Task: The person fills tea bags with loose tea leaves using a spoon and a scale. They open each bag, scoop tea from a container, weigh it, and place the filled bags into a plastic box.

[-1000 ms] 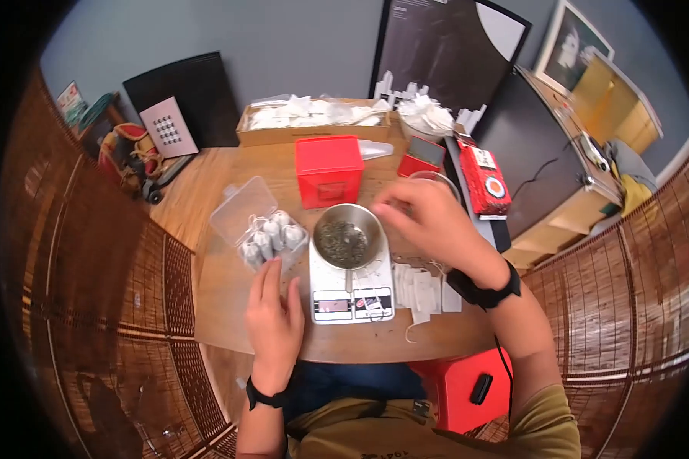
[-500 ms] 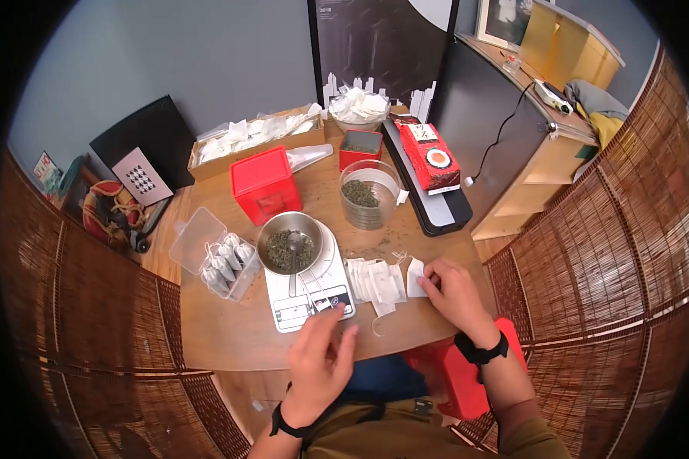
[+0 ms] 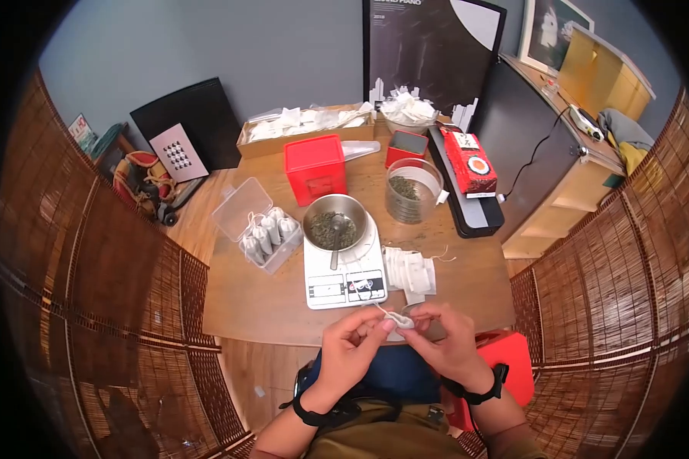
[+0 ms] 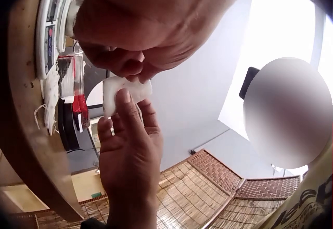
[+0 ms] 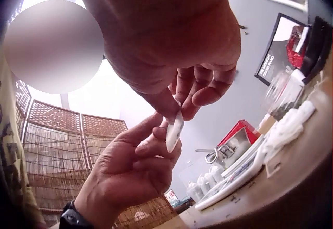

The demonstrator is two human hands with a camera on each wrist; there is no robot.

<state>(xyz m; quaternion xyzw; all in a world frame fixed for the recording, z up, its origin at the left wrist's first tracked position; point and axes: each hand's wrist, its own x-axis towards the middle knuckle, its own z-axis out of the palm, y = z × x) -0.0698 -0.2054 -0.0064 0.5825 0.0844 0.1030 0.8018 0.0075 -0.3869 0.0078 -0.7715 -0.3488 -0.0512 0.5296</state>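
Note:
At the table's front edge in the head view, my left hand (image 3: 348, 356) and right hand (image 3: 453, 348) pinch a small white drawstring tea bag (image 3: 400, 321) between them. Its flat, pale pouch (image 4: 112, 96) shows in the left wrist view, with the right thumb lying on it. From the right wrist the bag (image 5: 175, 134) appears edge-on. Just beyond the hands is a white kitchen scale (image 3: 344, 283) bearing a steel bowl (image 3: 314, 210) with dried tea leaves and a spoon (image 3: 334, 256). To its right lies a row of white tea bags (image 3: 409, 269) with strings.
Filled tea bags (image 3: 266, 229) stand in a clear plastic box (image 3: 283, 256) left of the scale. Behind it are a red tin (image 3: 315, 168), a clear jar (image 3: 413, 203) of leaves and a small red box (image 3: 406, 145). A red packet (image 3: 469, 164) lies on a black-edged device (image 3: 478, 218).
My right hand went from near the bowl to the row's right end, took a tea bag, and brought it to the table's front. The left hand moved right and now pinches it too.

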